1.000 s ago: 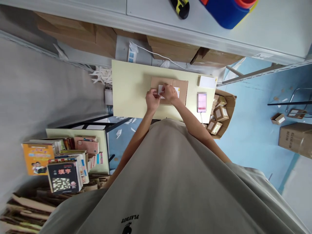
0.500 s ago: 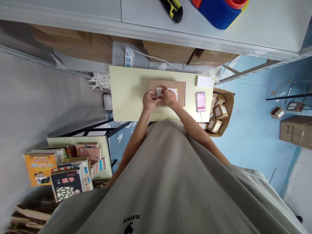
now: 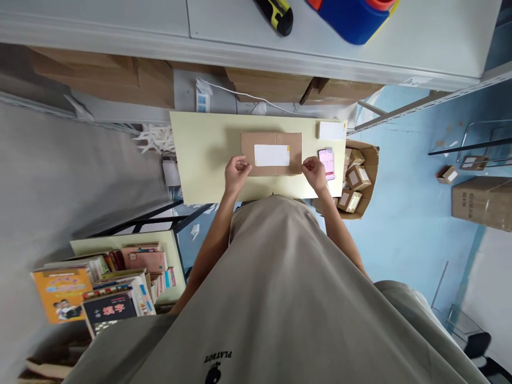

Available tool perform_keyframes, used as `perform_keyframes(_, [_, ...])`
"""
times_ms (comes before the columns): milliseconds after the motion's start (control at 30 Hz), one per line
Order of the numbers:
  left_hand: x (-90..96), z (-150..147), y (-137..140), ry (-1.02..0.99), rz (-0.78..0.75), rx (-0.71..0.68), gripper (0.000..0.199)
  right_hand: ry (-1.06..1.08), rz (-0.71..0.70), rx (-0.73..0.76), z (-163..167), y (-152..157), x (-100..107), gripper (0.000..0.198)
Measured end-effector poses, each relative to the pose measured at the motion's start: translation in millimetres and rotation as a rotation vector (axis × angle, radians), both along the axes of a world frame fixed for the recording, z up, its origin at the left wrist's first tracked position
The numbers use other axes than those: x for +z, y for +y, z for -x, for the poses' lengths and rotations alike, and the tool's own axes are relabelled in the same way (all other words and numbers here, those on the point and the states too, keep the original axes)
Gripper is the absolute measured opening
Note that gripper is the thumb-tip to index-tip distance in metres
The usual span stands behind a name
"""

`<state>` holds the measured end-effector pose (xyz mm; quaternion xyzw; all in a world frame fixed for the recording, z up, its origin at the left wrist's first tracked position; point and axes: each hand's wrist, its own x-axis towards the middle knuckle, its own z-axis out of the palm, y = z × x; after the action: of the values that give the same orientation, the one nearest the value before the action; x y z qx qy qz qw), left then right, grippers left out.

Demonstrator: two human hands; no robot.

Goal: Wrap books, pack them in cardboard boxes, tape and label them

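Observation:
A brown cardboard box (image 3: 248, 146) lies flat on the pale yellow table, with a white label (image 3: 272, 155) on its top. At the box's lower left edge is my left hand (image 3: 237, 173), its fingers bent and the thumb apart from them, with nothing visible between. My right hand (image 3: 314, 173) is at the lower right edge, its fingertips close to or touching the side; its fingers are loosely bent, and I see no firm hold. Right of that hand lies a phone (image 3: 327, 162) with a pink screen.
A stack of white labels (image 3: 332, 130) lies at the table's (image 3: 204, 160) far right corner. Beyond the right edge stands a large carton (image 3: 374, 173) of small boxes. A grey shelf (image 3: 340, 53) runs above, bearing a box cutter (image 3: 280, 18). Books (image 3: 116, 288) are stacked lower left.
Both hands have left the label and moved apart, the left to the box's left edge and the right to its right edge. The whole label now shows on the box.

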<state>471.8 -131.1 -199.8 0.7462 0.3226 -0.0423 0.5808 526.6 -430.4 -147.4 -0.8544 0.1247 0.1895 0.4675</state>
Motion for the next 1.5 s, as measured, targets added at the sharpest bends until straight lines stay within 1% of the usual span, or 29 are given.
perform_keyframes(67, [10.4,11.5,6.0,0.008,-0.008,0.030,0.029,-0.039,-0.145,-0.055,11.7,-4.3,7.7,0.020])
perform_keyframes(133, [26.2,19.3,7.9,-0.003,-0.010,-0.007,0.021,-0.097,-0.281,-0.065,22.6,1.4,19.7,0.031])
perform_keyframes(200, [48.8,21.9,3.7,-0.079,0.028,-0.139,0.014,-0.141,-0.384,-0.041,31.2,15.3,36.4,0.040])
perform_keyframes(267, [77.4,20.2,-5.3,-0.207,0.085,-0.311,0.018,-0.181,-0.458,0.006,37.3,33.8,56.8,0.043])
perform_keyframes(333, [108.6,16.6,-15.0,-0.325,0.114,-0.431,0.024,-0.232,-0.489,0.063,41.5,52.1,78.6,0.042])
perform_keyframes(433, [149.8,12.4,-22.1,-0.431,0.095,-0.486,0.023,-0.309,-0.477,0.129,45.5,71.5,108.5,0.037])
perform_keyframes(500, [168.5,11.8,-20.7,-0.471,0.073,-0.481,0.020,-0.343,-0.471,0.158,46.7,77.5,123.4,0.034])
perform_keyframes(567, [179.2,12.5,-17.2,-0.497,0.062,-0.459,0.021,-0.360,-0.471,0.183,46.6,79.4,133.1,0.032])
perform_keyframes(633, [183.5,13.4,-14.4,-0.512,0.058,-0.442,0.023,-0.361,-0.464,0.203,45.5,79.1,138.1,0.031])
perform_keyframes(733, [184.3,14.0,-13.1,-0.529,0.053,-0.439,0.026,-0.350,-0.454,0.222,42.8,77.6,139.9,0.033])
perform_keyframes(1067, [186.7,10.0,-20.6,-0.564,-0.007,-0.435,0.019,-0.335,-0.452,0.261,34.6,67.5,140.7,0.034])
perform_keyframes(1300, [183.2,6.3,-27.7,-0.496,0.010,-0.411,0.014,-0.346,-0.427,0.295,30.0,56.6,139.9,0.032])
perform_keyframes(1500, [178.6,2.0,-30.1,-0.485,0.035,-0.420,0.012,-0.336,-0.452,0.299,25.0,48.1,136.3,0.035])
